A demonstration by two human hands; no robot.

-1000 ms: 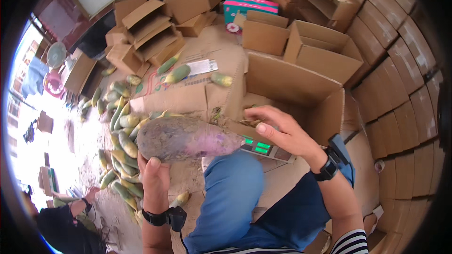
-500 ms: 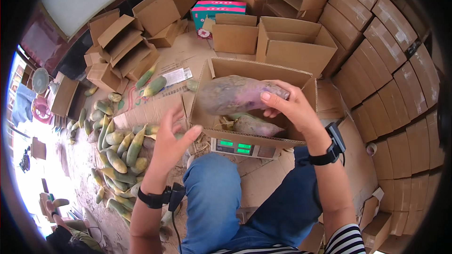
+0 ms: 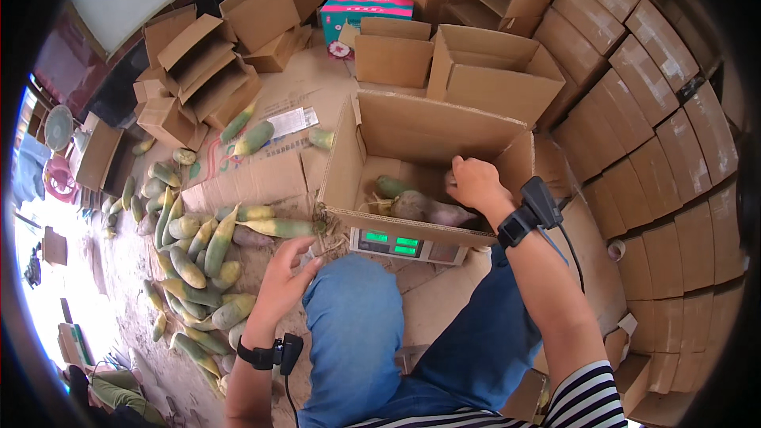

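The fingers of the right hand are sitting bent and mostly closed inside the carton, toward its right end; their tips are hiding from view, so I cannot tell whether they are gripping anything. The fingers of the left hand are hanging spread and holding nothing, just outside the carton's near left corner.

Beside the right hand, a purple radish is lying on the carton's floor, with a green radish just behind it. The carton is resting on a scale, whose green display is glowing below the near wall. Left of the carton, a heap of radishes is covering the floor, and a cardboard sheet is lying behind the heap. Beyond the carton, a teal-and-pink box is standing; to its right, stacked boxes are forming a wall.
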